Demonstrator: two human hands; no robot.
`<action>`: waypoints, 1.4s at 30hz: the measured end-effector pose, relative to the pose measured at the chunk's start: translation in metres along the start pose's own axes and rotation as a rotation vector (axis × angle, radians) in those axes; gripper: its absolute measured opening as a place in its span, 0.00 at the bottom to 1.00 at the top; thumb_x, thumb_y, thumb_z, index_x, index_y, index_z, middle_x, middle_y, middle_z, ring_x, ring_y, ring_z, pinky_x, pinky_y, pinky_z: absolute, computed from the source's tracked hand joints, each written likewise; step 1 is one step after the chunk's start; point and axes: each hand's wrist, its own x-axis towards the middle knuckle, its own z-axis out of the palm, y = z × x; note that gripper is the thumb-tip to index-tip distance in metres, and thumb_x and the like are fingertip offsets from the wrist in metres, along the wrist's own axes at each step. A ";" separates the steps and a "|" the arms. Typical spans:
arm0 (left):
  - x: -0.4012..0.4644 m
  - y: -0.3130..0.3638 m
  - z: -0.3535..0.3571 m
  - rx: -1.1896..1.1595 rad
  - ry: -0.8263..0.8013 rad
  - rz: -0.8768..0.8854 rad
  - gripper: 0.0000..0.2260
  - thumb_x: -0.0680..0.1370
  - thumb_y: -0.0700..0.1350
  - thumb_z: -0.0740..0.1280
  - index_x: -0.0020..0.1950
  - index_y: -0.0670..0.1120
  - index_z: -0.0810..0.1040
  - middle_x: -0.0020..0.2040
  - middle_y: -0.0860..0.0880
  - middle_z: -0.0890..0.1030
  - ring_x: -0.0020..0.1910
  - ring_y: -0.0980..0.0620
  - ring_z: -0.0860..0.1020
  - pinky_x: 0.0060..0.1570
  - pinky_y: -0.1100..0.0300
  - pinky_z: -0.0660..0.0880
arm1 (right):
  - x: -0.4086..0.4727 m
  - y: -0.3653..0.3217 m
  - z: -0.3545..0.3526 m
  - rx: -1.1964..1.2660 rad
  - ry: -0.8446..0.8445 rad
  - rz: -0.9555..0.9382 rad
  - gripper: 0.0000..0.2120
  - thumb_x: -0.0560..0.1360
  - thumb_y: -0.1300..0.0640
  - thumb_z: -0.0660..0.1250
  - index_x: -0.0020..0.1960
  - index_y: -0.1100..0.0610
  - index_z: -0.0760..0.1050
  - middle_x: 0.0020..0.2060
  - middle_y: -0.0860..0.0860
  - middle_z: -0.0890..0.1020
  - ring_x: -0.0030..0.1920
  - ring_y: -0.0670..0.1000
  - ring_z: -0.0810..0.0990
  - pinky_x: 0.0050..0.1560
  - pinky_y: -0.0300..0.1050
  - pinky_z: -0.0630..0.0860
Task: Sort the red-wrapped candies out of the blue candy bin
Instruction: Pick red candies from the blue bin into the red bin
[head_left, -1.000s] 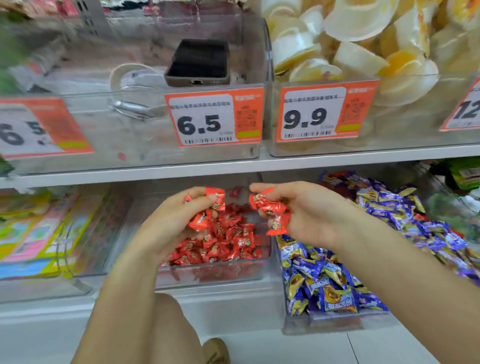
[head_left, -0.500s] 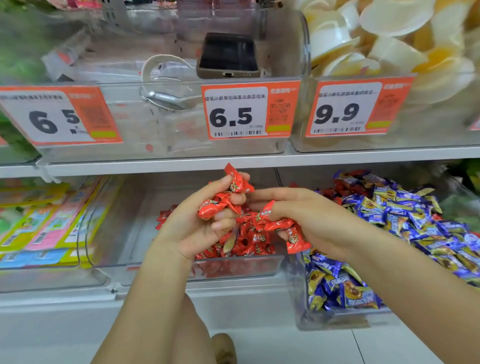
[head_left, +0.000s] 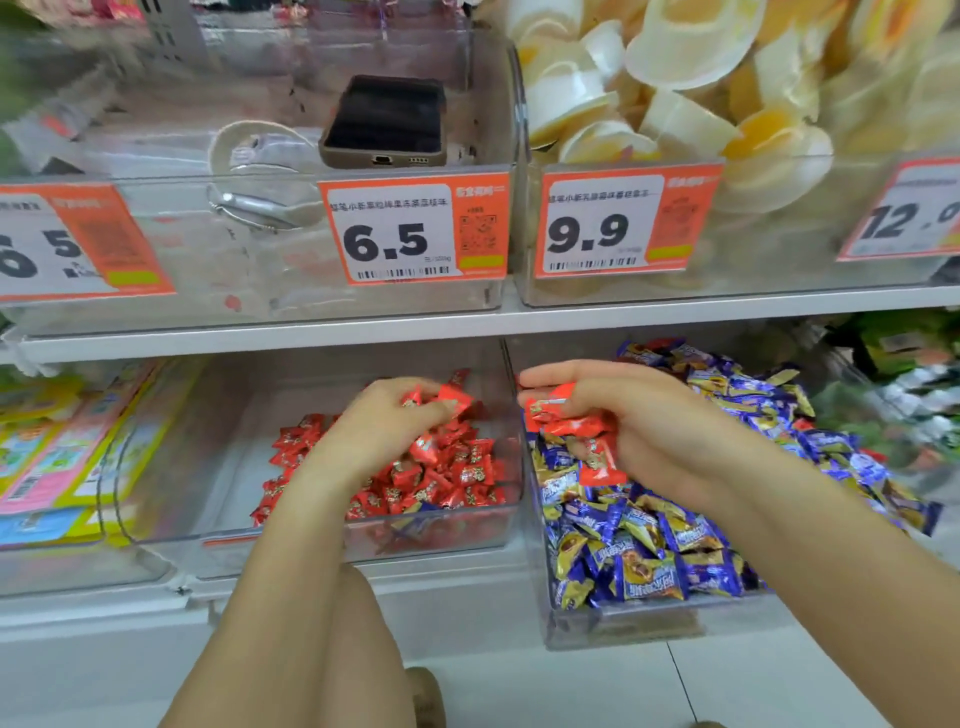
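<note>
- Clearly the sorting was partway through: a good heap of red-wrapped candies (head_left: 441, 467) already lay in the red candy bin (head_left: 363, 545), yet the job was not finished.
- Left hand (head_left: 384, 431) hung over that heap, its fingers curled round a few red candies near the back of the bin; by my judgement they were about to be dropped there.
- Right hand (head_left: 639, 431) sat over the near left corner of the blue candy bin (head_left: 623, 623), fingers curled round a bunch of red candies, one dangling below the palm.
- Still to go, as far as could be seen: both handfuls, plus a few red wrappers showing among the blue candies (head_left: 649, 545) towards the back and right of that pile; what lay buried could not be told.
- One blue-and-gold wrapper seemed to lie at the front of the red candy bin, though it was too blurred to be sure.
- On the shelf above, a clear bin held a phone (head_left: 387, 122) and a strap, and the bin beside it held jelly cups (head_left: 675, 104).
</note>
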 end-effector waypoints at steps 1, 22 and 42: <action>0.000 -0.010 -0.004 0.218 0.081 -0.007 0.07 0.77 0.48 0.68 0.53 0.51 0.81 0.45 0.49 0.81 0.37 0.53 0.79 0.34 0.65 0.71 | 0.008 0.001 0.013 -0.013 -0.033 0.010 0.19 0.73 0.72 0.56 0.46 0.56 0.83 0.54 0.60 0.82 0.43 0.55 0.70 0.37 0.43 0.66; -0.012 -0.055 -0.036 0.095 0.256 -0.003 0.07 0.77 0.48 0.67 0.53 0.55 0.82 0.45 0.58 0.82 0.49 0.58 0.79 0.53 0.60 0.74 | 0.076 0.046 0.087 -1.318 -0.261 -0.109 0.06 0.71 0.62 0.70 0.46 0.55 0.83 0.45 0.49 0.84 0.42 0.45 0.78 0.46 0.39 0.74; -0.011 0.021 0.041 -0.113 0.332 0.233 0.08 0.78 0.42 0.64 0.47 0.53 0.82 0.36 0.56 0.83 0.39 0.60 0.80 0.45 0.61 0.76 | -0.028 0.025 -0.097 -0.963 0.593 -0.229 0.04 0.73 0.55 0.69 0.41 0.49 0.76 0.35 0.44 0.80 0.37 0.47 0.80 0.39 0.43 0.74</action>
